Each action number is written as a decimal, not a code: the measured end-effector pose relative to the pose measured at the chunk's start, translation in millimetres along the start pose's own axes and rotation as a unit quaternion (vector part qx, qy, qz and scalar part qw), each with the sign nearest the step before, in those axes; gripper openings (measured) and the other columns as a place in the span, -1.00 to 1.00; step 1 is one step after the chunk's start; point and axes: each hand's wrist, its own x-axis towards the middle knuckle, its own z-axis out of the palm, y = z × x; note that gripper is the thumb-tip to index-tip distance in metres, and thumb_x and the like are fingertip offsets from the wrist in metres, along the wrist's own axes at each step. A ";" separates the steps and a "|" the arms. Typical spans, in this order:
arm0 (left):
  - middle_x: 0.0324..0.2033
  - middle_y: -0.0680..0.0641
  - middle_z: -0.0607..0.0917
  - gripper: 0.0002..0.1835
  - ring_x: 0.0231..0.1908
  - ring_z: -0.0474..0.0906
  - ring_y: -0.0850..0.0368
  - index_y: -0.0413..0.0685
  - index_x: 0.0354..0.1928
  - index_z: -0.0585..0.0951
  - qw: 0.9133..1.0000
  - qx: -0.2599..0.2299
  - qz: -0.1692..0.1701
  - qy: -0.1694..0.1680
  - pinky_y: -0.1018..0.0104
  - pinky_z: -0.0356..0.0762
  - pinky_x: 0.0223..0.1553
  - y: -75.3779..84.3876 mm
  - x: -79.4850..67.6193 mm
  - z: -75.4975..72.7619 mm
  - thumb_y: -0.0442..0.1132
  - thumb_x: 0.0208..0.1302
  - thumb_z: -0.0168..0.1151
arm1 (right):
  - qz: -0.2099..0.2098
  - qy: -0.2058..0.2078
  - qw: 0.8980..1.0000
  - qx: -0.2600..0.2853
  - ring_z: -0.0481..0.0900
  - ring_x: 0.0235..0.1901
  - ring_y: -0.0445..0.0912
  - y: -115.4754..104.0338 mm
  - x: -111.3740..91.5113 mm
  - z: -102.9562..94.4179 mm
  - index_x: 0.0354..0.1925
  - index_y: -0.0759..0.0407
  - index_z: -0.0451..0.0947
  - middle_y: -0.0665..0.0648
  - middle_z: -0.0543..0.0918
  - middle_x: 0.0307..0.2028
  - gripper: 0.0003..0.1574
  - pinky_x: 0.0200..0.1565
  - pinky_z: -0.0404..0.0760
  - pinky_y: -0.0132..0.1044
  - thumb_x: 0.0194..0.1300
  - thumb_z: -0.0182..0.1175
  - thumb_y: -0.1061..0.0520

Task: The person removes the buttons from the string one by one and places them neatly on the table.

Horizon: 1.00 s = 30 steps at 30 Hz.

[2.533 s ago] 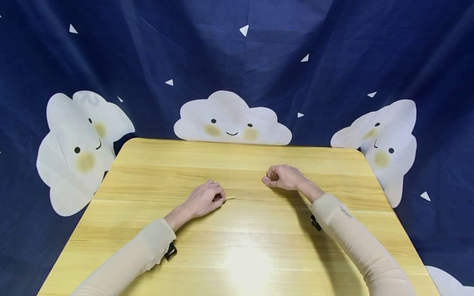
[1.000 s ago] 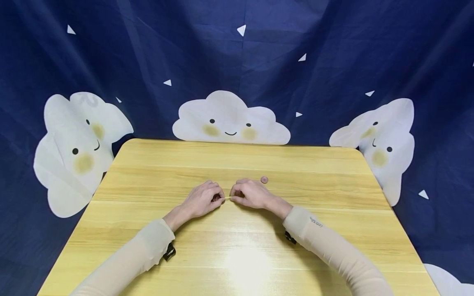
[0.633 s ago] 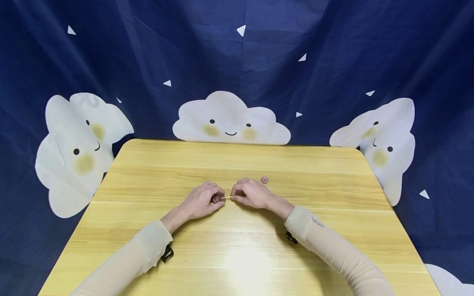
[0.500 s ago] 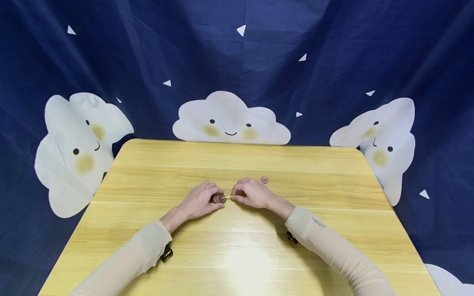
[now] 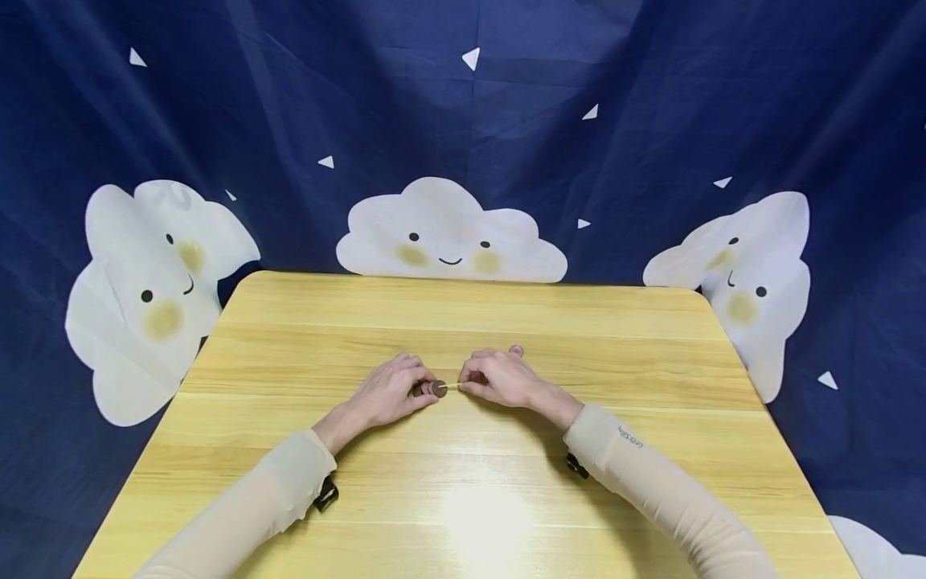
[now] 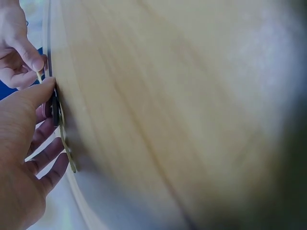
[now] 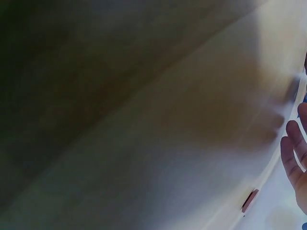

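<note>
My left hand [image 5: 391,392] pinches a few brown discs [image 5: 438,388] between thumb and fingers, its other fingers loosely curved below them in the left wrist view. A thin yellow stick-like strand [image 5: 452,385] sticks out of the front disc's middle. At its free end, my right hand [image 5: 503,379] pinches it between thumb and fingertips. On the other side of the discs, the strand [image 6: 64,139] runs on past the left fingers. One more pinkish disc [image 5: 517,350] lies flat on the table just behind the right hand, partly covered by it.
Both hands are over the middle of a light wood table [image 5: 463,322] with rounded far corners. Close behind its far edge hangs a dark blue curtain [image 5: 405,96] printed with white clouds. Black wrist cameras [image 5: 327,493] hang under both sleeves.
My right hand left the loose disc, moved left to the strand's end and pinched it, then drew slightly back right. The discs came out from inside my left hand toward the right.
</note>
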 end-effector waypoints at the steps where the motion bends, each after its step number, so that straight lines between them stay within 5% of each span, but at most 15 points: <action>1: -0.24 0.10 0.69 -0.66 -0.23 0.42 0.23 0.04 -0.02 0.78 1.000 -0.002 -0.001 -0.002 0.36 0.44 -0.22 0.0 0.1 0.1 0.06 0.31 0.48 | 0.003 -0.002 1.000 -0.002 0.51 -0.32 -0.30 0.5 -0.5 0.2 -0.19 -0.24 0.75 -0.21 0.72 -0.27 -0.93 -0.15 0.19 -0.19 0.38 0.40 -0.11; 9: -0.28 0.14 0.66 -0.67 -0.27 0.37 0.26 0.07 -0.06 0.78 1.000 -0.011 0.000 -0.007 0.41 0.37 -0.26 -1.2 0.1 3.0 0.10 0.29 0.48 | -0.001 -0.008 1.000 -0.003 0.45 -0.38 -0.31 1.2 0.8 1.5 -0.14 -0.22 0.76 -0.21 0.64 -0.36 -0.83 -0.17 0.17 -0.20 0.33 0.44 -0.16; 22: -0.28 0.14 0.66 -0.67 -0.25 0.39 0.26 0.09 -0.08 0.79 1.000 -0.015 0.013 -0.002 0.41 0.41 -0.24 -1.5 0.2 3.5 0.11 0.28 0.48 | -0.023 -0.031 0.999 0.010 0.54 -0.24 -0.22 -4.0 12.9 3.5 0.02 -0.07 0.75 -0.09 0.66 -0.26 -0.61 -0.18 0.51 -0.37 0.29 0.48 -0.16; 30: -0.29 0.15 0.66 -0.69 -0.24 0.40 0.25 0.09 -0.09 0.80 1.000 -0.019 0.017 -0.002 0.41 0.40 -0.23 -0.9 1.3 4.0 0.10 0.29 0.48 | -0.025 -0.047 0.999 -0.001 0.50 -0.26 -0.26 -5.8 19.1 7.9 -0.04 -0.14 0.77 -0.14 0.64 -0.28 -0.66 -0.33 0.43 -0.43 0.28 0.48 -0.20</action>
